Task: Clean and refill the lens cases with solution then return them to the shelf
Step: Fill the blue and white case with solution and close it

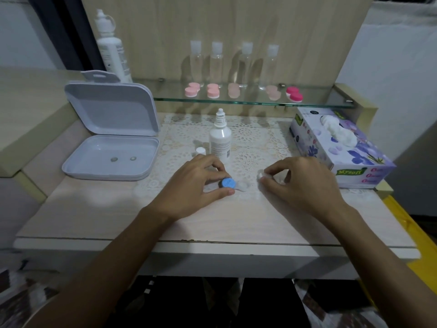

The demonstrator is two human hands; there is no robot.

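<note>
My left hand (201,179) pinches the blue cap (228,183) of the lens case (236,185) on the bench (212,223); my right hand (300,183), fingers curled, holds a white tissue wad (262,176) just right of the case. Behind the case stands the solution bottle (220,138) — its small cap (200,151) beside it. Further behind, the glass shelf (248,101) carries pink cases (294,94); right of the case, a tissue box (340,147).

Matt pale wood-grain table (94,209) under the fingers (230,192); lace mat (255,138) beyond them, glossy glass shelf (236,100), matt plastic box (111,143), glossy cardboard tissue box (354,159).
</note>
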